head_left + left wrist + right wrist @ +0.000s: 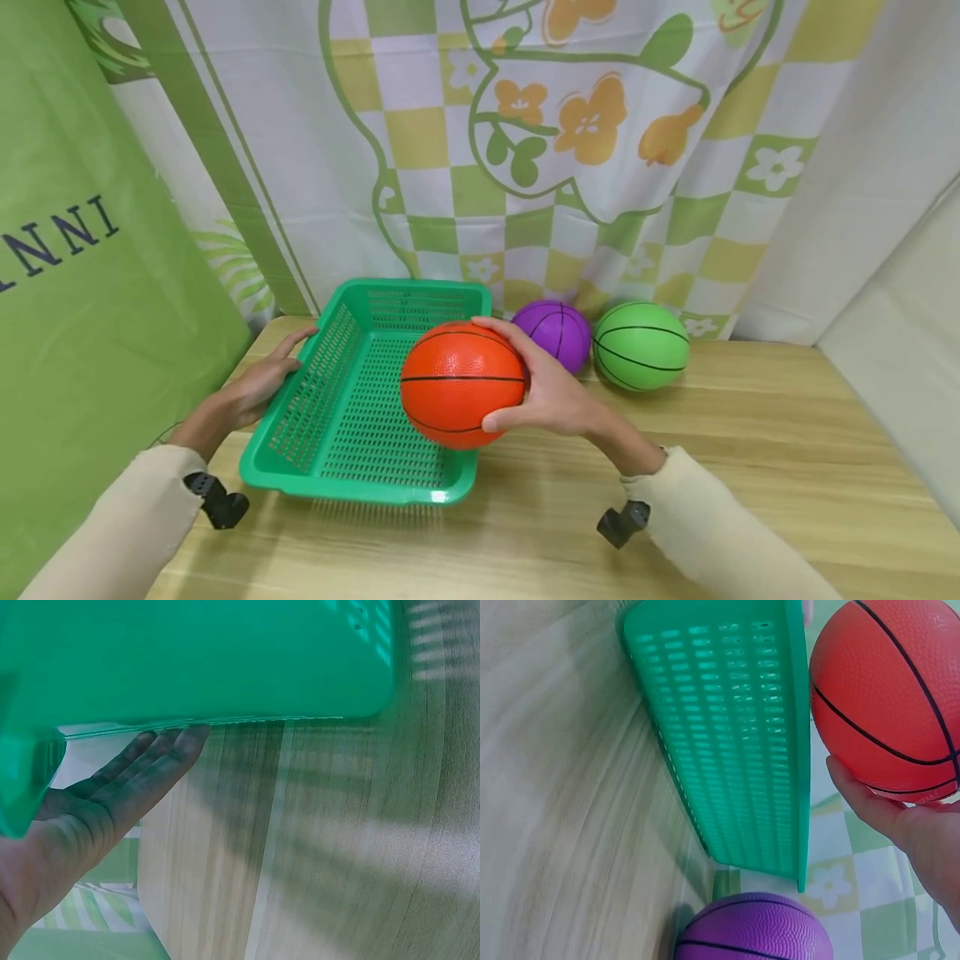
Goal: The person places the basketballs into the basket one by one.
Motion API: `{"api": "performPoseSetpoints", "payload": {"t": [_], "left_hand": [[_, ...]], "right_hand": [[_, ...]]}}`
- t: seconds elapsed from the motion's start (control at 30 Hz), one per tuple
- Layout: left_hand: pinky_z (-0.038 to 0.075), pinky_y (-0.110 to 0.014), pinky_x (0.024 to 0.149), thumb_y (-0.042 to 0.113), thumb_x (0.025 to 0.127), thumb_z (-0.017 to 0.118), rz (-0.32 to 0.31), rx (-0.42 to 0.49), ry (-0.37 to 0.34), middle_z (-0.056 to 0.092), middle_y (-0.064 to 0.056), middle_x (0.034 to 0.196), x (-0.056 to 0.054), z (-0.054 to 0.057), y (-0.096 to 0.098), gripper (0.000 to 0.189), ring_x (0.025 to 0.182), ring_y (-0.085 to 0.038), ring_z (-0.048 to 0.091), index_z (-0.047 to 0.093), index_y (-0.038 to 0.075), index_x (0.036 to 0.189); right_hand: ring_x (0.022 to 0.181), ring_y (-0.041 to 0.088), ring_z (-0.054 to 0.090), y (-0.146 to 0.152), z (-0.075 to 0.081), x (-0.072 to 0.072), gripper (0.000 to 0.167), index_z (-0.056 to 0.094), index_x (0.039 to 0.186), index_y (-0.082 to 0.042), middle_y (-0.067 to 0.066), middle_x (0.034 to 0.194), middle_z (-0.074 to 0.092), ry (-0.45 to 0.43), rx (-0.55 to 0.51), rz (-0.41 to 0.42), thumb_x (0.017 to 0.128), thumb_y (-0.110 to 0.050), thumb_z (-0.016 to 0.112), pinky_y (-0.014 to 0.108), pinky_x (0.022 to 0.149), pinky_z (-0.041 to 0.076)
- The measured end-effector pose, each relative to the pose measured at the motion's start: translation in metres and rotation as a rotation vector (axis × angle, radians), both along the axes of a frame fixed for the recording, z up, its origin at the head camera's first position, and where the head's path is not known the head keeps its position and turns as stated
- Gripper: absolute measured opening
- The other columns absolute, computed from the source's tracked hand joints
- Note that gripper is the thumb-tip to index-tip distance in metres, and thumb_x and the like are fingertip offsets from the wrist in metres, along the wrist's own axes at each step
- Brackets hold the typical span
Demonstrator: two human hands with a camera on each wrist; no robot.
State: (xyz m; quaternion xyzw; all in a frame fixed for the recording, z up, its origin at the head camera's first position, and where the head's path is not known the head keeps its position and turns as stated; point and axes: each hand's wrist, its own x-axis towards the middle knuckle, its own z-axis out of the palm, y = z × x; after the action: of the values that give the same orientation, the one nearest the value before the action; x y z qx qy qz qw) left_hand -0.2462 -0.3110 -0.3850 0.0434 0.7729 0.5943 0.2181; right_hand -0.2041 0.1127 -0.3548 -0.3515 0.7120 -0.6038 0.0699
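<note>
An orange-red toy basketball (457, 392) is in my right hand (551, 392), which grips it from the right side, thumb low and fingers over the top. It is held above the right side of a green plastic basket (360, 487); in the right wrist view the ball (892, 697) is beyond the basket's rim (802, 787). My left hand (262, 383) touches the basket's left side. In the left wrist view, that hand's extended fingers (157, 769) lie against the basket's outer wall (225, 667); its thumb is hidden there.
Behind the basket's right side sit a purple ball (555, 333) and a green ball (641, 346), side by side on the wooden table (750, 467). A patterned curtain (480, 200) hangs at the table's back edge. Green fabric (105, 333) covers the left.
</note>
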Motion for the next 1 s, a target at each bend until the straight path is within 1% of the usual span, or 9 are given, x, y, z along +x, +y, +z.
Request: {"api": "performPoseSetpoints", "payload": {"t": [0.07,0.2,0.43,0.67,0.83,0.9,1.0], "left_hand": [[0.056,-0.046,0.077,0.011,0.107,0.02,0.0,0.0,-0.002,0.035,-0.034,0.138,0.0,0.0,0.0,0.064,0.1,-0.032,0.062,-0.008,0.027,0.161],[0.056,-0.047,0.078,0.011,0.106,0.02,-0.001,0.007,-0.007,0.033,-0.035,0.14,0.0,0.001,0.001,0.064,0.102,-0.033,0.062,-0.008,0.027,0.161],[0.056,-0.047,0.077,0.011,0.106,0.02,0.004,0.006,-0.007,0.036,-0.034,0.137,0.001,0.002,0.001,0.064,0.099,-0.033,0.063,-0.008,0.027,0.162],[0.056,-0.048,0.077,0.011,0.106,0.02,-0.008,0.016,-0.009,0.037,-0.035,0.136,0.002,0.001,0.0,0.064,0.1,-0.034,0.062,-0.008,0.027,0.161],[0.056,-0.047,0.077,0.01,0.106,0.02,0.001,0.016,-0.007,0.037,-0.035,0.135,0.001,0.001,0.0,0.064,0.098,-0.033,0.063,-0.007,0.027,0.162],[0.056,-0.047,0.077,0.01,0.106,0.02,0.001,0.019,-0.006,0.037,-0.035,0.135,0.001,0.001,0.001,0.065,0.098,-0.033,0.062,-0.007,0.026,0.162],[0.056,-0.047,0.077,0.01,0.106,0.02,0.0,0.021,-0.003,0.037,-0.034,0.135,0.001,0.001,0.0,0.064,0.098,-0.032,0.062,-0.007,0.026,0.162]], "right_hand": [[0.123,0.032,0.053,-0.003,0.0,0.0,0.099,0.035,0.154,-0.028,0.006,0.146,0.043,-0.012,-0.01,0.015,0.072,-0.021,0.089,0.043,0.085,0.056],[0.123,0.031,0.053,-0.008,0.0,0.0,0.098,0.034,0.154,-0.029,0.004,0.146,0.042,-0.007,0.005,0.021,0.073,-0.023,0.088,0.042,0.085,0.056],[0.122,0.027,0.053,-0.02,0.003,-0.001,0.1,0.033,0.153,-0.033,0.001,0.145,0.043,0.008,0.054,0.053,0.071,-0.02,0.088,0.041,0.085,0.056],[0.119,0.023,0.056,-0.034,0.004,-0.004,0.095,0.035,0.149,-0.034,-0.002,0.141,0.047,0.031,0.108,0.101,0.072,-0.023,0.088,0.039,0.085,0.056],[0.119,0.02,0.055,-0.042,0.005,-0.006,0.094,0.036,0.15,-0.034,-0.005,0.141,0.046,0.09,0.173,0.113,0.072,-0.026,0.089,0.037,0.086,0.055],[0.12,0.019,0.053,-0.044,0.006,-0.007,0.093,0.037,0.15,-0.034,-0.005,0.141,0.045,0.113,0.2,0.12,0.072,-0.028,0.089,0.036,0.087,0.054],[0.125,0.02,0.047,-0.049,0.008,-0.01,0.093,0.039,0.149,-0.031,-0.003,0.143,0.042,0.155,0.236,0.15,0.071,-0.029,0.089,0.036,0.088,0.053]]}}
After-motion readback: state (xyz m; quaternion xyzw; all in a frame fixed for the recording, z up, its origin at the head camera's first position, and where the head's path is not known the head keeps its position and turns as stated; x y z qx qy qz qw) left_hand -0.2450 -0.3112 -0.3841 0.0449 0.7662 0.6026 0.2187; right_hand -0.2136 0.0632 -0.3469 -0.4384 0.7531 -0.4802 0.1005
